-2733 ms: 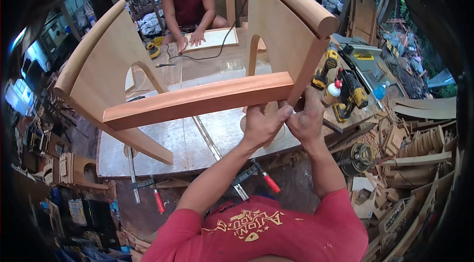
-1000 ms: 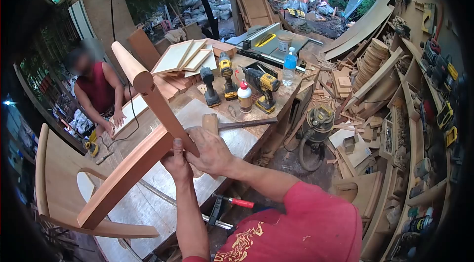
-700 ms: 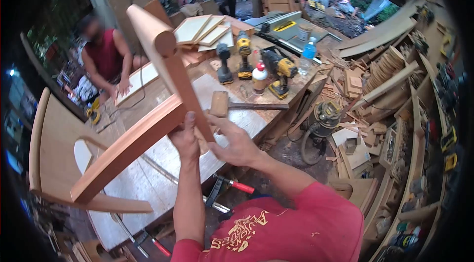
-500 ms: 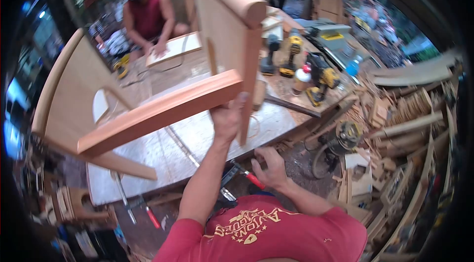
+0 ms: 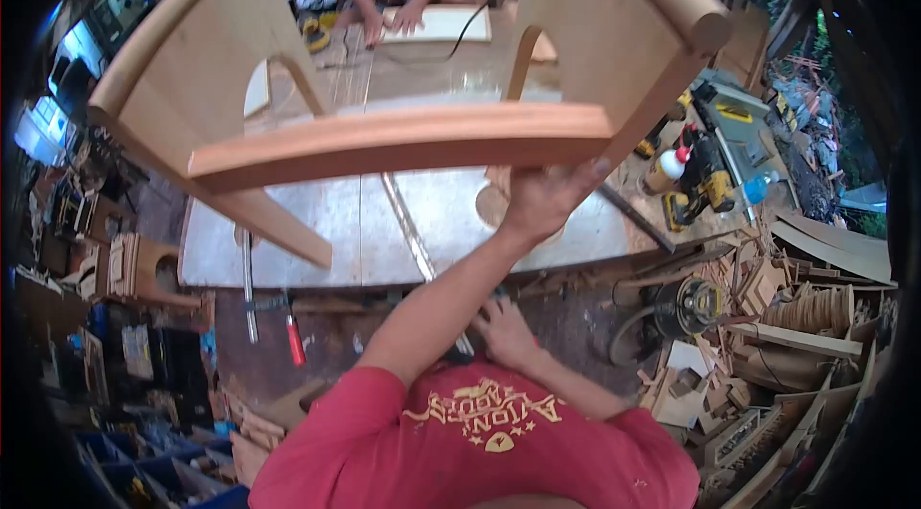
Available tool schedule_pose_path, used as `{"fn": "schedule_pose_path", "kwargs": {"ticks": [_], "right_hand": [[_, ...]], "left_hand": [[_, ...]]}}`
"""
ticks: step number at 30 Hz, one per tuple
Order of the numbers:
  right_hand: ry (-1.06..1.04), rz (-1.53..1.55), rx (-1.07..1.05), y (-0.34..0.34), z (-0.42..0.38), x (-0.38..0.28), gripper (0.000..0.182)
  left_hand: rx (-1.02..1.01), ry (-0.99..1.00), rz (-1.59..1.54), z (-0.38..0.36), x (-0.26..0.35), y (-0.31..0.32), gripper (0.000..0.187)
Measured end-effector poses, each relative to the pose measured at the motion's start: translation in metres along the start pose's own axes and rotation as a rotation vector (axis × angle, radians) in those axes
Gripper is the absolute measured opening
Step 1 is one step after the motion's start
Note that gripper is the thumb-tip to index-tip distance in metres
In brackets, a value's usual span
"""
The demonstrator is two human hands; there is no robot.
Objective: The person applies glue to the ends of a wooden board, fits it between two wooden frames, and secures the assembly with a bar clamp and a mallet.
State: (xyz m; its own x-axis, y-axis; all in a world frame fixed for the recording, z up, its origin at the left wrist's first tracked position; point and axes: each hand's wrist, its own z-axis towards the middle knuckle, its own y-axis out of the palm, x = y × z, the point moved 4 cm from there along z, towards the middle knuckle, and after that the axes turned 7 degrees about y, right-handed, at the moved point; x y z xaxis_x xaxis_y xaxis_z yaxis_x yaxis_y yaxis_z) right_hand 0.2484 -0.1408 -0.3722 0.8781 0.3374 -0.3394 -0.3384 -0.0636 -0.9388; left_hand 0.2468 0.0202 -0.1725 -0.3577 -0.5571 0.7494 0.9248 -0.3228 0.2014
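My left hand (image 5: 542, 204) is wrapped under the right end of a curved reddish wooden rail (image 5: 403, 146), where it meets the right side panel (image 5: 614, 5). The rail spans to the left side panel (image 5: 206, 53); both pale panels have rounded top edges and arched cutouts. Below the table's near edge, my right hand (image 5: 507, 329) is curled at the end of a bar clamp (image 5: 408, 226). The clamp's handle does not show there, and the fingers partly hide what they grip. Another clamp with a red handle (image 5: 295, 341) hangs at the left edge.
Across the table (image 5: 278, 240), a person in a dark red sleeveless top rests both hands on a pale board (image 5: 446, 24). A yellow-black drill (image 5: 705, 188) and a white bottle with red cap (image 5: 667, 168) stand right. Wood scraps (image 5: 758, 288) lie beyond.
The view has turned, so the frame and table appear shifted and more level. My left hand stays on the rail. My right hand has moved onto the clamp end, and its red handle is now hidden.
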Motion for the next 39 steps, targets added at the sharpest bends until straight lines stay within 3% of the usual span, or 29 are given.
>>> {"fn": "schedule_pose_path", "kwargs": {"ticks": [3, 5, 6, 7, 8, 12, 15, 18, 21, 24, 30, 33, 36, 39], "right_hand": [[-0.102, -0.182, 0.027, 0.01, 0.018, 0.008, 0.048], [-0.16, -0.215, 0.076, 0.027, 0.03, 0.019, 0.042], [-0.183, -0.169, 0.084, 0.031, 0.034, 0.024, 0.04], [-0.214, -0.176, 0.046, 0.034, 0.04, 0.027, 0.038], [-0.228, -0.134, 0.053, 0.04, 0.046, 0.032, 0.037], [-0.303, -0.04, 0.028, 0.063, 0.062, 0.045, 0.038], [-0.352, -0.023, -0.158, 0.051, 0.066, 0.035, 0.039], [-0.336, 0.157, -0.124, 0.04, 0.071, 0.027, 0.043], [-0.442, 0.107, -0.057, 0.04, 0.071, 0.026, 0.047], [-0.37, 0.213, -0.087, 0.03, 0.069, 0.023, 0.05], [-0.379, 0.142, -0.165, 0.056, 0.071, 0.033, 0.053], [-0.263, 0.26, -0.412, 0.058, 0.077, 0.039, 0.055], [-0.155, 0.27, -0.243, 0.033, 0.085, 0.011, 0.056], [0.013, 0.358, -0.075, 0.106, 0.077, 0.017, 0.056]], "left_hand": [[-0.067, -0.041, 0.172, -0.003, -0.003, -0.003, 0.043], [-0.022, -0.06, 0.005, -0.001, -0.01, -0.003, 0.046], [0.015, 0.061, -0.143, 0.004, -0.01, 0.0, 0.043], [0.0, 0.062, -0.263, 0.005, -0.006, 0.001, 0.047], [-0.037, 0.075, -0.228, 0.006, -0.007, 0.002, 0.045], [-0.027, 0.196, -0.205, 0.009, -0.007, 0.002, 0.044], [-0.037, 0.093, -0.246, 0.007, 0.0, 0.004, 0.044], [-0.021, 0.153, -0.17, 0.008, -0.011, 0.0, 0.046], [-0.013, 0.115, -0.228, 0.007, -0.007, 0.001, 0.048], [-0.01, 0.106, -0.201, 0.007, -0.001, 0.001, 0.049], [-0.035, 0.115, -0.145, 0.007, -0.002, -0.001, 0.054], [0.028, 0.037, -0.201, 0.004, -0.006, 0.0, 0.048], [0.026, 0.031, -0.148, 0.004, 0.001, -0.002, 0.048], [-0.038, 0.014, -0.048, 0.003, 0.001, -0.002, 0.046]]}}
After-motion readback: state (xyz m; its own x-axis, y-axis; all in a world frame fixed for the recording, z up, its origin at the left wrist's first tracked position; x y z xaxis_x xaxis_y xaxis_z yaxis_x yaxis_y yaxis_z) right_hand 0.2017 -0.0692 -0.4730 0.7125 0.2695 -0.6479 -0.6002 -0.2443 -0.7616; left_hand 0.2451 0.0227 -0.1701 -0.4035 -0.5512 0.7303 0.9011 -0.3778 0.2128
